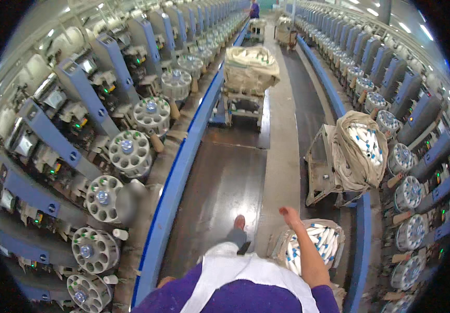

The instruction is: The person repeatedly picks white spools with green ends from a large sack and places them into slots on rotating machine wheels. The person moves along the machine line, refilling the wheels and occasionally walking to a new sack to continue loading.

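My right hand [289, 215] reaches forward over the walkway, its fingers loosely stretched out and nothing seen in it. Below the right forearm stands a sack-lined container [341, 229], filled with white yarn tubes [325, 241] that have blue ends. My left hand does not show; only a bit of bare arm appears beside the purple sleeve at the lower left. Along the left side runs a row of round grey magazines [131, 152] with open pockets, some holding green-tipped tubes.
A wheeled cart with a cloth sack [347, 172] of blue-and-white tubes stands at the right. Farther ahead, another cart carries a full beige sack [251, 78]. Blue rails [178, 182] border the aisle, with winding machines on both sides. A person [254, 9] stands far off.
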{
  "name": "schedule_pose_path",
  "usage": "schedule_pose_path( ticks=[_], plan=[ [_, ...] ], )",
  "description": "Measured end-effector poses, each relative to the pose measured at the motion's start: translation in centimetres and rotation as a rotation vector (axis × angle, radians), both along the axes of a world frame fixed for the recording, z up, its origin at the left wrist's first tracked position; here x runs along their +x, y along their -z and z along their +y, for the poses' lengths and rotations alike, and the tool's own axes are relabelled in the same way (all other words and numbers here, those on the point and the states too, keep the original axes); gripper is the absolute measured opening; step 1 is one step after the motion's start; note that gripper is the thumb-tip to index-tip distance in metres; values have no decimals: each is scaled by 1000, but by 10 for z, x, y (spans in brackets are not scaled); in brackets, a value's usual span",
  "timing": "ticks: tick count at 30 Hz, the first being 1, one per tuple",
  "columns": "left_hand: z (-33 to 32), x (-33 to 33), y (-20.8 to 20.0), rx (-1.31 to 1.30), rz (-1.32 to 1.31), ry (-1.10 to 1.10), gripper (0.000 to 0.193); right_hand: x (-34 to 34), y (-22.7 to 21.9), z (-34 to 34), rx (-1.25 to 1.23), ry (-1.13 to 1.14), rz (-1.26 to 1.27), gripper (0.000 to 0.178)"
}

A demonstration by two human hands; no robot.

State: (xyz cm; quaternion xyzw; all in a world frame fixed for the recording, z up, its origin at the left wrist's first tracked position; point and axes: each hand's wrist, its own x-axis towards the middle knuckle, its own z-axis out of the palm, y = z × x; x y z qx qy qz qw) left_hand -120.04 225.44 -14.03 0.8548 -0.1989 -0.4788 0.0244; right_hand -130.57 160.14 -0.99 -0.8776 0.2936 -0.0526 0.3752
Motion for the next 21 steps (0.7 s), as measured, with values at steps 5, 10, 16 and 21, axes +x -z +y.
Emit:
schedule_pose_path(
  ticks=[5, 10, 16, 21],
  plan=[
    [-129, 144, 52, -2, -74, 135, 31, 71, 19, -92, 204, -114, -27, 29],
    [-468, 356, -12, -627, -425, 90, 36, -29, 64, -177, 258, 180, 403, 28],
    [-863, 503, -145, -963, -334, 64, 26, -95, 93, -264, 467, 395, 602, 32],
    [-1001, 540, -125, -794, -159, 324, 32, 33, 112, -480, 503, 392, 556, 29]
  ],
)
